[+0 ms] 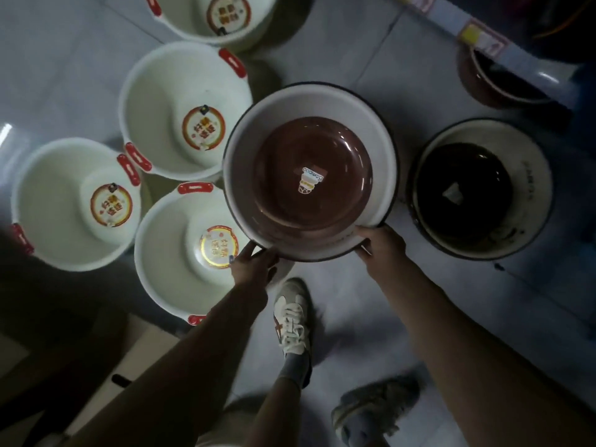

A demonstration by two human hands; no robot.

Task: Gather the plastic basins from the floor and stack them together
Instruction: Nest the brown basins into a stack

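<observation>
Gripped at near rim by left hand (254, 262) and right hand (380, 243), fingers curled round it: round white plastic basin with brown bottom and dark edge (382, 156); between four white red-handled plastic basins (154, 101) at left and similar dark-rimmed basin (535, 175) on grey floor (371, 69) at right.

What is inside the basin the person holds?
Only a small sticker on the brown bottom of the held basin. The basin covers the edge of a red-handled white basin; whatever lies under it is hidden.
</observation>
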